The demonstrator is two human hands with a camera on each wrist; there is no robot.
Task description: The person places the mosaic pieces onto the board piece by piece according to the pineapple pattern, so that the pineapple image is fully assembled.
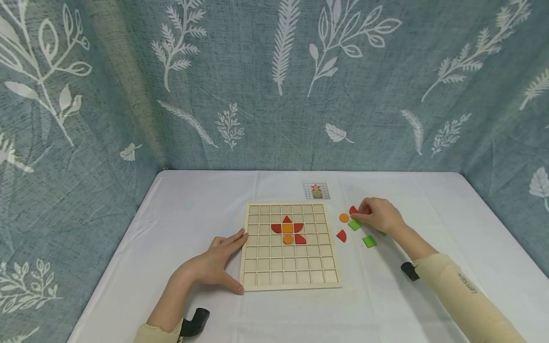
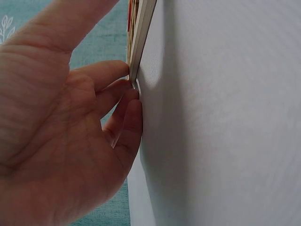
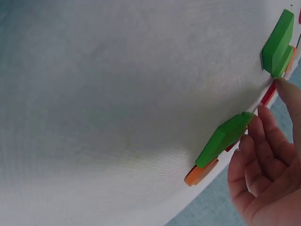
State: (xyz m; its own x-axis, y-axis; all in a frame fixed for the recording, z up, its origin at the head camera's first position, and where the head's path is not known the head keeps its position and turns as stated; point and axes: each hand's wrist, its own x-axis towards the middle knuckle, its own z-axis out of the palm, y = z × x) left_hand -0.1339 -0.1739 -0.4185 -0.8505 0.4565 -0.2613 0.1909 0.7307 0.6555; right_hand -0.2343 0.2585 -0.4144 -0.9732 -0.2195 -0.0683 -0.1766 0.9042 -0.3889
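I have the left hand (image 1: pixel 213 263), fingers spread, against the left edge of the wooden grid board (image 1: pixel 277 265) on the worktop (image 1: pixel 193 209); my right hand (image 1: pixel 381 214) pinches a red quarter-circle tile (image 1: pixel 352 209) right of the board.

Bright, diffuse light fills the head view, with soft shadows on the white counter (image 1: pixel 206 190); the wrist views look dimmer, a dark shadow band beside the left hand (image 2: pixel 70 127).

Red, orange and green pieces (image 1: pixel 369 242), pale gridded board (image 1: pixel 276 265), teal leaf-print curtain (image 1: pixel 257 85), card (image 1: pixel 316 191) perhaps red-green
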